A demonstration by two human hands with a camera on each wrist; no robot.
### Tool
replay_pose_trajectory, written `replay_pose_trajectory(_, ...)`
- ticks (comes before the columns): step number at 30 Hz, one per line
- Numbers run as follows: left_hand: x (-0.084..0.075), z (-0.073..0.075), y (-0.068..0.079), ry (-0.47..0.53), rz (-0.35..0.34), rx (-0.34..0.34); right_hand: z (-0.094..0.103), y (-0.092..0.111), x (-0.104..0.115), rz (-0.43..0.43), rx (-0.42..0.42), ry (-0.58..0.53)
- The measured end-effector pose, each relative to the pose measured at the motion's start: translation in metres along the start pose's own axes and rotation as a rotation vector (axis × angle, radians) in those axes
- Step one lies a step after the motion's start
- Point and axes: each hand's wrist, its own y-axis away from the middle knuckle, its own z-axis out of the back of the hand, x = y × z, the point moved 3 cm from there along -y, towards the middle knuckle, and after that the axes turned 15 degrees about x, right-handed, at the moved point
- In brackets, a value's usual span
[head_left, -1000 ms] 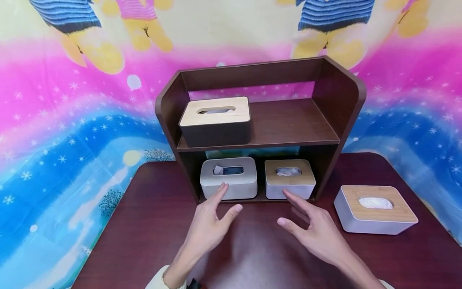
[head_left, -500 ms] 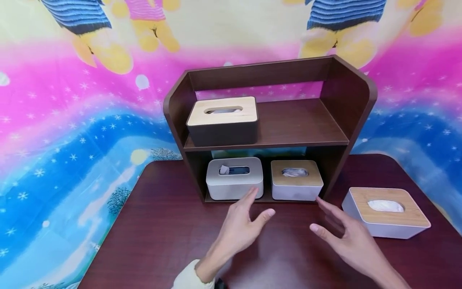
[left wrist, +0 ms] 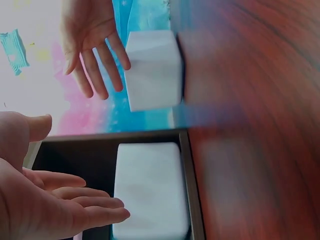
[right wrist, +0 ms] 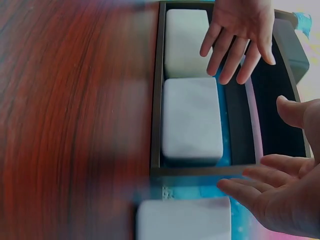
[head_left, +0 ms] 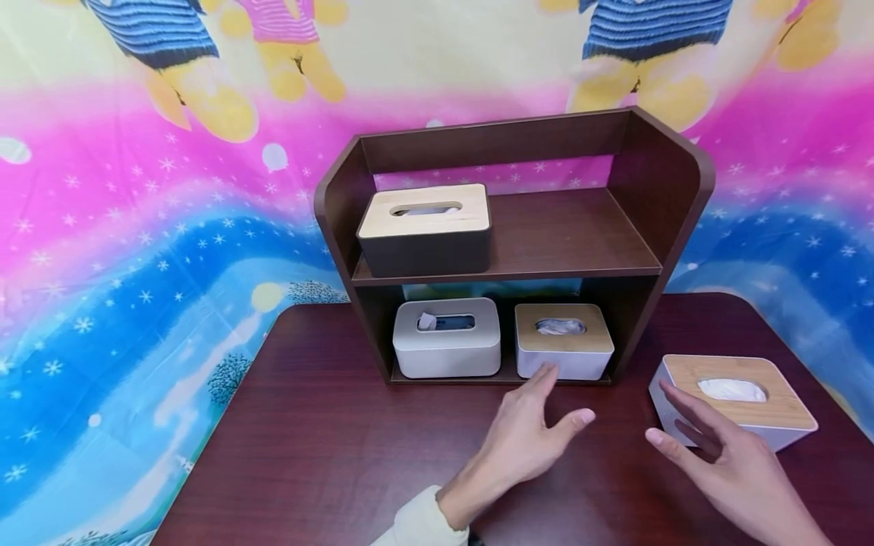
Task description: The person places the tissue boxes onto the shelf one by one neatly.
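On the table at right stands a white tissue box with a wooden lid (head_left: 781, 390). My right hand (head_left: 737, 466) is in front of its left part, fingers spread and thumb apart, holding nothing; contact cannot be told. My left hand (head_left: 522, 436) hovers before the smaller wood-lidded tissue box (head_left: 565, 362) in the shelf's lower compartment, fingers straight. The left wrist view has that hand (left wrist: 60, 200) close to the white shelf box (left wrist: 150, 192). In the right wrist view, my right hand (right wrist: 280, 195) is beside the corner of the table box (right wrist: 185, 222).
A dark brown two-tier shelf (head_left: 573, 235) stands at the table's back. An all-pale tissue box (head_left: 447, 360) sits lower left in it, and a black tissue box with a wooden lid (head_left: 423, 254) sits upper left. A patterned cloth (head_left: 205, 303) hangs behind the dark red table (head_left: 307, 455).
Both hands have moved right, the left from the pale box to the smaller wood-lidded one, the right from that box to the one on the table. The boxes stay in place.
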Motion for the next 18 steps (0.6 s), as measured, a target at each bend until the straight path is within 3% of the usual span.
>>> replay_pose_trajectory(7, -0.016, -0.021, -0.011, -0.027, -0.005, 0.037, 0.013, 0.009, -0.023, -0.068, -0.059, 0.052)
replay_pose_trajectory(13, -0.029, -0.040, -0.025, -0.018, 0.026, 0.053, 0.022, 0.013, -0.044, -0.184, -0.137, 0.082)
replay_pose_trajectory(18, -0.036, -0.058, -0.039, 0.020, 0.081, 0.067, 0.023, 0.017, -0.062, -0.134, -0.268, -0.032)
